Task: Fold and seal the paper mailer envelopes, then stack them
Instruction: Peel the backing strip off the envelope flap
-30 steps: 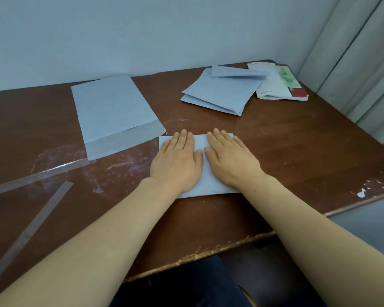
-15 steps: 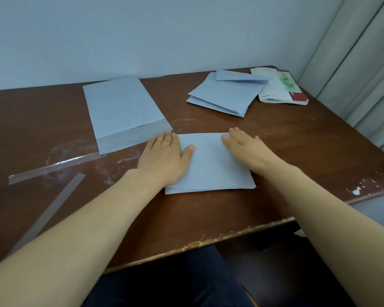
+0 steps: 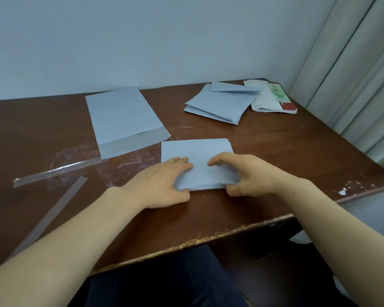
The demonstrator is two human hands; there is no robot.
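Blue-grey and folded in half, the folded mailer [image 3: 197, 160] lies on the brown worktop [image 3: 286, 151], close to its near edge. The left hand [image 3: 162, 182] pinches the folded mailer's near-left corner, fingers flat on top and thumb at the edge. The right hand [image 3: 248, 173] pinches its near-right corner with curled fingers above and thumb at the edge. That near edge looks slightly lifted off the wood.

Beyond the folded mailer to the left lies a flat mailer [image 3: 124, 120], unfolded, its flap end almost touching the folded mailer's far-left corner. Beyond it to the right, well apart, sits a stack [image 3: 217, 105] of folded ones, and some printed papers [image 3: 273, 98] touch the stack's far side. Left of the folded mailer, two clear strips [image 3: 58, 171] lie loose on the worktop.
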